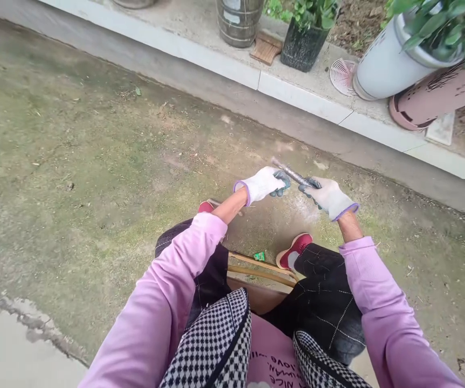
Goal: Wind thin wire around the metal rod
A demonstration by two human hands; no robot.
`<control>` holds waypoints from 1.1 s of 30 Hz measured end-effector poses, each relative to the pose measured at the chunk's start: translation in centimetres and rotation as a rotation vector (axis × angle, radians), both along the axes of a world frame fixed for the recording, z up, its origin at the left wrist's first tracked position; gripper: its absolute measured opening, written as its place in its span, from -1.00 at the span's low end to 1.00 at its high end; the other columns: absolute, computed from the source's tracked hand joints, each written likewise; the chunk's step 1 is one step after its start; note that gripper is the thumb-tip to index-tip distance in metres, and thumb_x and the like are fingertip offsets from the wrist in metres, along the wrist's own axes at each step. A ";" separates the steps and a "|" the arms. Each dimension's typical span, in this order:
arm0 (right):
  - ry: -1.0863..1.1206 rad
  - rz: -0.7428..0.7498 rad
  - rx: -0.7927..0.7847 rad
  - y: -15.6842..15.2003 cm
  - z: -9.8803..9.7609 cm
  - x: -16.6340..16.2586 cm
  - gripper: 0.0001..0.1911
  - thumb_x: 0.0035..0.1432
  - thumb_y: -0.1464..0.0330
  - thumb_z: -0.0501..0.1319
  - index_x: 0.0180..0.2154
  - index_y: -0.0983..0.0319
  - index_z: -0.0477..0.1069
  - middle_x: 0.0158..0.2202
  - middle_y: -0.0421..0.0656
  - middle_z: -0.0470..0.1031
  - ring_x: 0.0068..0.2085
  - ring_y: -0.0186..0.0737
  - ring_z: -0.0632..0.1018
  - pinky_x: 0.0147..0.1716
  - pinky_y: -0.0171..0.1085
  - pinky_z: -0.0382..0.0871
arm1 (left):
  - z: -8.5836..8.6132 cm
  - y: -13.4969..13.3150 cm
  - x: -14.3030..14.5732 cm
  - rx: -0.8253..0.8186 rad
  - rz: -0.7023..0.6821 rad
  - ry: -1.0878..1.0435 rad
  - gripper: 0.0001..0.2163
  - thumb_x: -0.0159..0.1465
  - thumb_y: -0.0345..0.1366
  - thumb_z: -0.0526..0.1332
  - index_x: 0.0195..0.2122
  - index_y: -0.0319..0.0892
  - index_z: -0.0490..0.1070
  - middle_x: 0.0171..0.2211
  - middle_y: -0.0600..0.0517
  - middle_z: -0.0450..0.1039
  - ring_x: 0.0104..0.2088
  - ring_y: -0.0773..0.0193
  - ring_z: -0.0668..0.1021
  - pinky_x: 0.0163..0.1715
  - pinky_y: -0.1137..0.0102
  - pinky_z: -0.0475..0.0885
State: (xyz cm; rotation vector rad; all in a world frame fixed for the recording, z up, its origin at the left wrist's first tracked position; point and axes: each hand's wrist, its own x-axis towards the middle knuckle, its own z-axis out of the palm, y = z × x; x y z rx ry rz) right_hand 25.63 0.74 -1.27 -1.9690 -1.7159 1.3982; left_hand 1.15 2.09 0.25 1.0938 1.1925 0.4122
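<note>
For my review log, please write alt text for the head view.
A gloved right hand holds a slim grey rod above greenish ground; the gloved left hand is curled beside it. Potted plants stand on a ledge ahead.

Rod (291, 172): single, slim, straight, roughly cylindrical. Finish: grey, with light and dark speckling; surface looks rough. The far-left portion is paler, with a slightly pinkish-grey tone and a blurred tip. The near-right portion is darker and more silvery. Visible length: unbent. Orientation: slanted, free end pointing far and left. Any tilt from horizontal cannot be determined. Support: near-right end gripped in the fingers of the right hand (326, 196), which conceal that end. Position: free portion just beyond the left hand (268, 183); contact there cannot be confirmed.
</note>
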 end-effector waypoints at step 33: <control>0.625 -0.018 -0.188 -0.1 3.6 -2.5 -0.36 -0.01 -0.05 0.68 -0.09 0.26 0.67 -0.52 -0.29 0.45 -0.65 -0.41 0.28 -0.74 -0.32 0.09 | -0.1 1.0 -3.3 -0.055 0.160 -0.170 -0.83 0.27 -0.58 0.44 -0.40 -0.25 0.55 -0.57 0.12 0.49 -0.55 0.44 0.48 -0.41 0.50 0.43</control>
